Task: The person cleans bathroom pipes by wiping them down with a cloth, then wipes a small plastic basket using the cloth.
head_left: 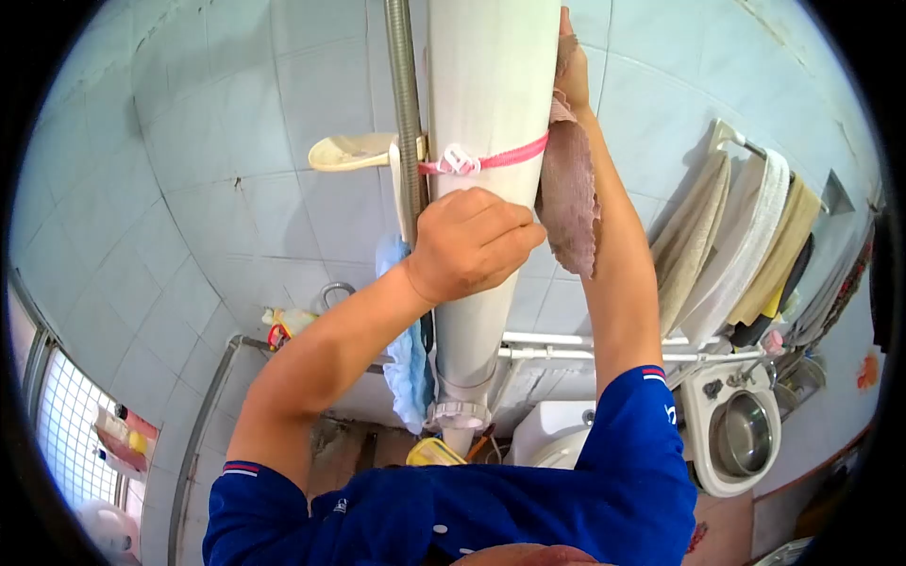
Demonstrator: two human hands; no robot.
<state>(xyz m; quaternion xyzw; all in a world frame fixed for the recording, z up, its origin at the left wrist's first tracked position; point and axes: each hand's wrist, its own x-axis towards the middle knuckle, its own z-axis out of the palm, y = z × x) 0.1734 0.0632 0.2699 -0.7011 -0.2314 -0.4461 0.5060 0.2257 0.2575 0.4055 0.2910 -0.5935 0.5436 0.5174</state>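
Note:
A thick white pipe (491, 85) runs from the top of the head view down the middle. My left hand (477, 241) is closed in front of it, just below a pink strap with a white buckle (460, 160); what its fingers hold, if anything, is hidden. At the pipe's right side, higher up, my right hand (576, 80) grips a ragged mauve cloth (569, 193). The cloth hangs down along the pipe and my right forearm. Part of my right hand is hidden behind pipe and cloth.
A grey flexible hose (403, 104) runs beside the pipe, near a cream scoop-shaped item (351, 152) and a blue cloth (408, 349). Towels (755, 236) hang at right above a sink (703, 453) holding a metal basin (744, 432). A white toilet (552, 429) stands below.

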